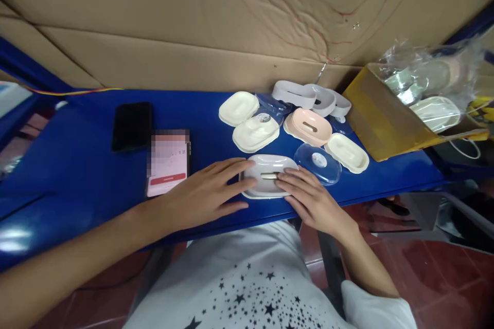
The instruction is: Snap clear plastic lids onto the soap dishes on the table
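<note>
From the head camera, the pale gray dish (266, 186) sits flat on the blue table (216, 218), near the edge by the person. The left hand (208, 193) comes to the dish's left end, with its fingers spread apart and its fingertips over the rim. The right hand (314, 200) lies on the dish's right end, fingers close together, tips near the slot in the middle. I cannot tell if the right thumb pinches the dish from the side. A cream edge shows under the dish, so the step looks like setting or pressing the gray part onto a cream base. The next move seems to need both hands to push evenly and keep it level. Just behind the dish, to its right, is a clear lid (306, 162); farther back are a peach dish (309, 136) and gray rings (287, 95). A lit phone (173, 157) lies to the dish's left.
</note>
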The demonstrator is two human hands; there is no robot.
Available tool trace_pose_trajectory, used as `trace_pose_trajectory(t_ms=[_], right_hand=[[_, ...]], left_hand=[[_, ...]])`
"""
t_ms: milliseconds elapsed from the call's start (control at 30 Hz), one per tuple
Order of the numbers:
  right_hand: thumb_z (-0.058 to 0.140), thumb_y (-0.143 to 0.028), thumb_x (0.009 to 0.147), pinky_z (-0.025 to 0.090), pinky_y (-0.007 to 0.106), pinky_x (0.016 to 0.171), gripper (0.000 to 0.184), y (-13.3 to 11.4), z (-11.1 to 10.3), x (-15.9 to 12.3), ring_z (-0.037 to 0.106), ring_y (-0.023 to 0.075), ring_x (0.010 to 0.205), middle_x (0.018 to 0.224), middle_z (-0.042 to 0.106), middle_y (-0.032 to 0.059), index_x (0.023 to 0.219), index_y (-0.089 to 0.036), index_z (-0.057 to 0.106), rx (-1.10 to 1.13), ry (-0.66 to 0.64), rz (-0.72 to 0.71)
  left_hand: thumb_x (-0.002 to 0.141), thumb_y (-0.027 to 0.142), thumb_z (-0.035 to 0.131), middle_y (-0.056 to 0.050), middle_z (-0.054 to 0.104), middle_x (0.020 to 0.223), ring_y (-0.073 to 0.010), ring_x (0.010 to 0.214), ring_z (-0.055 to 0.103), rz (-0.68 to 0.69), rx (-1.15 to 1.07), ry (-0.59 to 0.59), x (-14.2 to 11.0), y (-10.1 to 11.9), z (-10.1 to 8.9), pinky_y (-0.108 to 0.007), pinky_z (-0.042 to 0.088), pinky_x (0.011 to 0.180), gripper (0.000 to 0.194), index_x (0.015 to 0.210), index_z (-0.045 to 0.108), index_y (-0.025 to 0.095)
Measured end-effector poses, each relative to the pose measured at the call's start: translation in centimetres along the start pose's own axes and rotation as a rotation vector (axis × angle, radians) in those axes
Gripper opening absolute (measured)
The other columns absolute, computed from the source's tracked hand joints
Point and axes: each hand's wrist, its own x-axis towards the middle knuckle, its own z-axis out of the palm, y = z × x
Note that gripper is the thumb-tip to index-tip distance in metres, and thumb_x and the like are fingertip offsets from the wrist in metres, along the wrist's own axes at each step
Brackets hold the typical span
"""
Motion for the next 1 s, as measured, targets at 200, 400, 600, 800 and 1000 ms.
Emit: trace_pose_trajectory(t_ms=[200,400,600,800,1000], right_hand=[[0.061,-0.023,0.113,0.045,0.061,0.134,0.053,-1.5,1.6,1.3,0.059,0.0272,0.155,0.158,0.069,0.0056,0.165,-0.032,0.057,-0.109,-0.065,-0.039],[0.061,-0.037,0.114,0.045,0.065,0.132,0.055,0.2,-0.6,1.5,0.054,0.0307,0.159,0.169,0.060,0.0059,0.168,-0.037,0.051,-0.160,-0.042,0.037],[0.069,-0.058,0.107,0.047,0.080,0.121,0.065,3.9,-4.8,-3.7,0.055,0.0470,0.155,0.170,0.057,0.0170,0.166,-0.035,0.055,-0.382,0.038,0.422],[0.070,-0.048,0.107,0.055,0.064,0.123,0.053,2.6,-4.7,-3.5,0.063,0.0379,0.150,0.160,0.067,0.0086,0.159,-0.040,0.062,-0.178,0.132,0.441],[0.068,-0.041,0.109,0.055,0.060,0.126,0.054,0.3,-2.8,1.1,0.061,0.0342,0.152,0.160,0.066,0.0051,0.162,-0.043,0.058,0.028,0.075,0.259]], left_hand=[[0.113,0.030,0.063,-0.009,0.076,0.133,-0.0270,0.120,0.072,0.036,-0.030,-0.010,-1.4,-1.6,0.7,-0.042,0.062,0.106,0.019,0.127,0.074,0.023],[0.109,0.033,0.069,-0.007,0.076,0.132,-0.0245,0.113,0.071,0.023,-0.073,0.016,-2.1,-2.0,0.6,-0.039,0.057,0.104,0.017,0.123,0.077,0.027],[0.111,0.035,0.066,-0.007,0.075,0.134,-0.0303,0.123,0.065,0.042,-0.055,0.047,-2.4,-2.3,0.6,-0.048,0.053,0.111,0.017,0.121,0.077,0.027],[0.112,0.034,0.063,-0.006,0.073,0.137,-0.0311,0.122,0.069,0.005,-0.129,0.105,-2.6,-2.1,1.2,-0.047,0.060,0.109,0.027,0.137,0.072,0.034],[0.112,0.035,0.063,-0.017,0.058,0.160,-0.0360,0.134,0.068,-0.032,-0.117,0.132,-2.6,-1.8,1.3,-0.054,0.062,0.113,0.045,0.156,0.060,0.028]])
